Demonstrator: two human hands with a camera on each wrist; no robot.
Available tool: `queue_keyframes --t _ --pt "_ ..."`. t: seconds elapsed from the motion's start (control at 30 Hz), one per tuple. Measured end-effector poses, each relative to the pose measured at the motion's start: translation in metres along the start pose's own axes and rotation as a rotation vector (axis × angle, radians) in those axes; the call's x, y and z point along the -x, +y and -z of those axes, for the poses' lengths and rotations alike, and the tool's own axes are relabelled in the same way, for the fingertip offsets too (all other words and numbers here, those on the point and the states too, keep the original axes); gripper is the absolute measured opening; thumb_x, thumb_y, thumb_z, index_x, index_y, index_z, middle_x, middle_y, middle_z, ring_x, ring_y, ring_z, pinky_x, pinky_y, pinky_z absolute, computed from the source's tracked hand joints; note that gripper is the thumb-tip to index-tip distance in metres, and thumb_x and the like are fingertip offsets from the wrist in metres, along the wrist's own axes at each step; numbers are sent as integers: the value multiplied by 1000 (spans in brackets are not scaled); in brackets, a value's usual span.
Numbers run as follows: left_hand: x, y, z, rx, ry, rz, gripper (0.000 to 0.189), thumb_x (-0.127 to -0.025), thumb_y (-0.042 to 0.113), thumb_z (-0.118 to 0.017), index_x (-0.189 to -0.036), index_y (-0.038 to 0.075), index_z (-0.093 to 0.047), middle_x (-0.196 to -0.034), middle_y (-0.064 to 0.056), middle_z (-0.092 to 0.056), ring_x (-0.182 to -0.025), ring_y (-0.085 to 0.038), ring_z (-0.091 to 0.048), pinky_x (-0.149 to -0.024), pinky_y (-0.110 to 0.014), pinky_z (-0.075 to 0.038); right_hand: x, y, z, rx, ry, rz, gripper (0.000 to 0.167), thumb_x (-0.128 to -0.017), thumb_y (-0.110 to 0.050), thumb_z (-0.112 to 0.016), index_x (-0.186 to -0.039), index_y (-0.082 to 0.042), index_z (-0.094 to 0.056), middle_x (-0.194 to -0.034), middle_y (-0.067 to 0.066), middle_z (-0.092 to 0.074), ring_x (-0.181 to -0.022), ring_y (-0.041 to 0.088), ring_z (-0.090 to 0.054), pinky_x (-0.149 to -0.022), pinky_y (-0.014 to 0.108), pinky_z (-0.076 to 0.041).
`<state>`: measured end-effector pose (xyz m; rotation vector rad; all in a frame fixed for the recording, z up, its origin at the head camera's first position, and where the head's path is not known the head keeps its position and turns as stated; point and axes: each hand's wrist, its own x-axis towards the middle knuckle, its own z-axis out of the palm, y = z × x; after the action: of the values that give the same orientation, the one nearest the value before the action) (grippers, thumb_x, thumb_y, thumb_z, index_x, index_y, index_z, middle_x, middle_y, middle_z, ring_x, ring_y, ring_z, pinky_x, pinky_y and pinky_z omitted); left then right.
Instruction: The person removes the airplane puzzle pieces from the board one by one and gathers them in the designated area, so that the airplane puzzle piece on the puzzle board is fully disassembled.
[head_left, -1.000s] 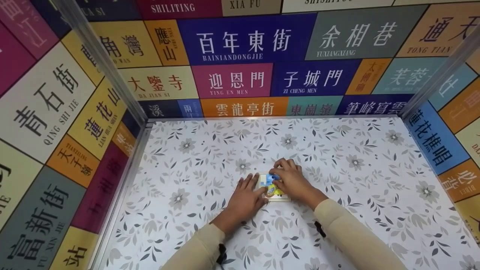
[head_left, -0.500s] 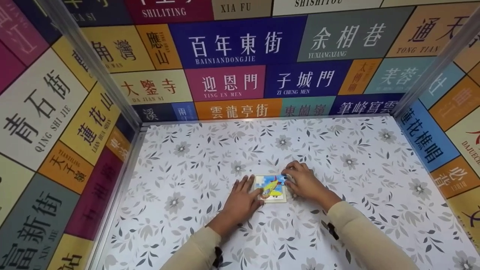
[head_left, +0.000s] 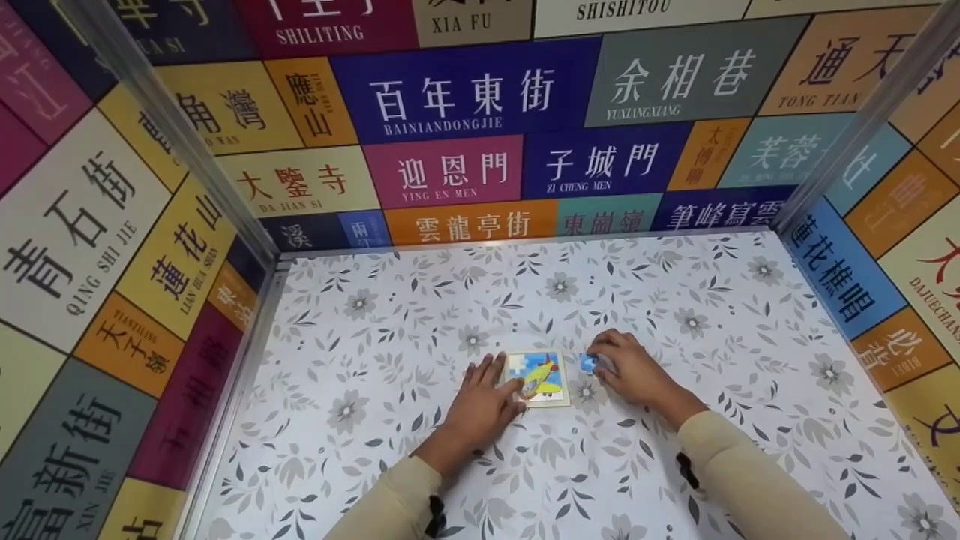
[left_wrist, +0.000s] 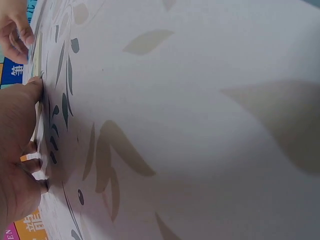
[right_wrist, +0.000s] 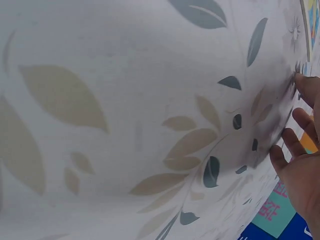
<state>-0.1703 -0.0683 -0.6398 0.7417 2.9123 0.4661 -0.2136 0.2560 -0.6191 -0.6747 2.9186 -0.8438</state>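
Note:
A small jigsaw puzzle in a pale frame lies on the table, showing a yellow aeroplane on blue sky. A pale, piece-shaped gap shows at its upper left. My left hand rests at the frame's left side, fingers spread and the thumb touching the puzzle's lower left. Right of the frame and apart from it, my right hand pinches a blue puzzle piece at the table surface. Its fingers partly cover that piece. In the right wrist view, a corner of the puzzle shows beyond the right hand.
A white cloth with grey flowers and leaves covers the table. Walls of coloured panels with Chinese lettering stand behind and at both sides. Clear corner strips run up where the walls meet.
My right hand has moved right, off the puzzle, bringing the blue piece onto the cloth. The gap at upper left is now plainer to see. My left hand stays at the frame.

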Motion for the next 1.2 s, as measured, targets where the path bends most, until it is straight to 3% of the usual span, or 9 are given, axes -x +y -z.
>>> queue_keyframes --t 0.43,0.7,0.97,1.2 --pt "-2 -5 2 27 2 10 49 -113 49 -58 -156 27 -63 -180 -19 -35 -168 -41 -33 -136 -61 -30 -7 5 -1 3 38 46 24 -101 -3 -77 -125 -1 -78 -135 20 -66 -123 46 -62 -104 64 -56" --pt "3 -4 3 54 -11 6 49 -112 48 -58 -156 26 -63 -180 -20 -35 -168 -43 -32 -136 -62 -29 -4 1 -4 10 18 -11 27 -101 -2 -77 -127 -2 -78 -137 20 -65 -125 48 -61 -107 65 -54" --pt "6 -5 -4 95 19 22 47 -112 47 -60 -153 25 -65 -180 -19 -35 -169 -42 -31 -136 -63 -28 -4 1 -5 -9 26 0 25 -100 -3 -78 -126 -4 -78 -137 17 -66 -126 46 -61 -107 65 -54" --pt "0 -5 -6 104 22 16 47 -111 49 -61 -151 25 -66 -179 -18 -36 -168 -42 -32 -135 -62 -29 -1 4 -2 -1 44 5 24 -100 -4 -79 -124 -6 -79 -135 15 -67 -124 45 -62 -105 65 -54"
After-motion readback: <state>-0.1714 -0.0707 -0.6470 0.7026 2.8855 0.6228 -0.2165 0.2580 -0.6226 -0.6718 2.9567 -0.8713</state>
